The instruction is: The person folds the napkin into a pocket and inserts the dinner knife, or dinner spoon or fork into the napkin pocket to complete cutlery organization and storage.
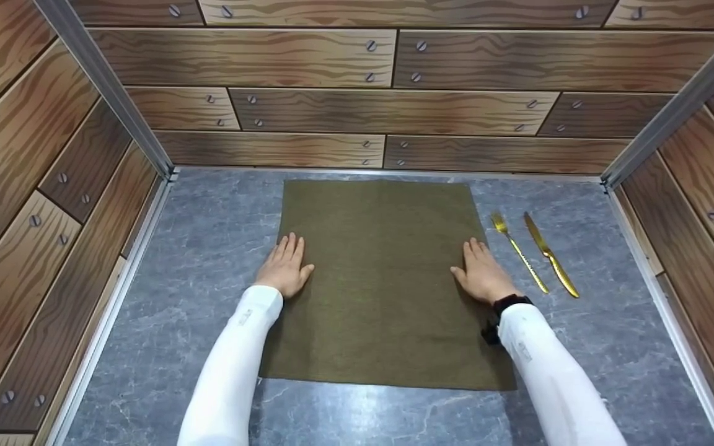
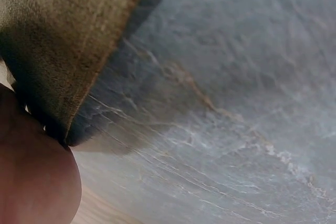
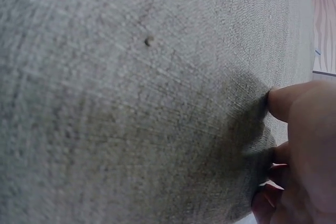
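Observation:
An olive-brown rectangular cloth (image 1: 382, 279) lies spread on the grey marbled surface, with a faint crease down its middle. My left hand (image 1: 284, 267) rests on its left edge, fingers straight and thumb pointing inward. On the opposite edge my right hand (image 1: 482, 271) lies the same way, palm down. The left wrist view has part of my left hand (image 2: 39, 166) at lower left, beside a cloth edge (image 2: 73, 45). In the right wrist view, the fingertips of my right hand (image 3: 310, 145) touch the woven fabric (image 3: 147, 103).
A gold fork (image 1: 521, 254) and a gold knife (image 1: 549, 254) lie side by side to the right of the cloth, near my right hand. Wood-patterned panels (image 1: 307, 111) wall in the marbled surface (image 1: 202, 248) at the back and both sides, with metal strips along their lower edges.

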Motion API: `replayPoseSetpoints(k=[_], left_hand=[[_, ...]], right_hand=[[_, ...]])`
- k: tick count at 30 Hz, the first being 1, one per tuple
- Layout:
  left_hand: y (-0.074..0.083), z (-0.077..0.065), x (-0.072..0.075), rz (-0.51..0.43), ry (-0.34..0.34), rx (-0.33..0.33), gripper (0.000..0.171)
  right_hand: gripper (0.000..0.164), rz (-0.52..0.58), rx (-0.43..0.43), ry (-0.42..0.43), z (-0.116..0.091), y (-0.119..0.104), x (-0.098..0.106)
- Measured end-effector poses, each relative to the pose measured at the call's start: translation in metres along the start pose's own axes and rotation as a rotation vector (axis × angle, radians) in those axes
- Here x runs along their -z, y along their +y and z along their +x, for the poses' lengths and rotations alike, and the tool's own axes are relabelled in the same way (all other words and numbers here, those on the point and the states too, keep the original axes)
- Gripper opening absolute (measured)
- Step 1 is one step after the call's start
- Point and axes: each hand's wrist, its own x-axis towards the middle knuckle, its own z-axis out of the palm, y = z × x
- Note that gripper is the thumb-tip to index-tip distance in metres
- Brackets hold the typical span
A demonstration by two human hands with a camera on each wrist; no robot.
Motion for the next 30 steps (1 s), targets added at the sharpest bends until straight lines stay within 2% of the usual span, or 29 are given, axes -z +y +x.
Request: replayPoseSetpoints(k=[5, 9, 12, 17, 25, 27, 30], left_hand=[[0.001, 0.002, 0.002, 0.002, -0.002, 0.012, 0.073], [0.003, 0.008, 0.008, -0.018, 0.038, 0.013, 0.071], [0.003, 0.012, 0.015, -0.029, 0.060, 0.033, 0.066], [0.006, 0.021, 0.031, -0.058, 0.065, 0.080, 0.054], [0.008, 0.040, 0.051, -0.199, 0.034, 0.188, 0.056], [0.007, 0.044, 0.054, -0.252, 0.055, 0.209, 0.056], [0.007, 0.050, 0.058, -0.361, 0.123, 0.223, 0.056]], right_hand=[[0.075, -0.002, -0.008, 0.020, 0.004, 0.001, 0.002], [0.074, 0.003, -0.033, 0.065, 0.009, 0.003, 0.004], [0.070, 0.008, -0.038, 0.090, 0.014, 0.002, 0.008], [0.062, 0.003, -0.051, 0.070, 0.023, -0.002, 0.027], [0.055, 0.064, -0.084, -0.008, 0.041, -0.003, 0.055], [0.052, 0.086, -0.088, 0.005, 0.045, -0.003, 0.059], [0.050, 0.141, -0.104, 0.059, 0.051, -0.002, 0.062]])
